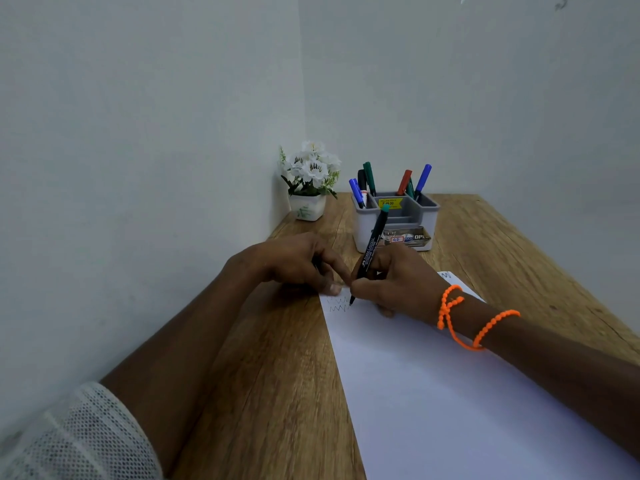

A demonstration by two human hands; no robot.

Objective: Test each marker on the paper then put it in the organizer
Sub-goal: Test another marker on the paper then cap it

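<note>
My right hand [398, 282] grips a black marker with a teal end [370, 249], tilted, its tip touching the white paper [450, 393] beside two zigzag lines [338, 304]. My left hand [298, 259] rests at the paper's far left corner, fingertips pressing on its edge; whether it holds something small I cannot tell. Behind the hands stands the grey organizer [394, 220], with blue, green, red and black markers [367, 181] upright in its back compartments.
A small white pot of white flowers [310, 181] stands in the corner at the back left of the wooden table [277, 375]. Walls close in on the left and behind. An orange bead bracelet [464, 317] hangs on my right wrist.
</note>
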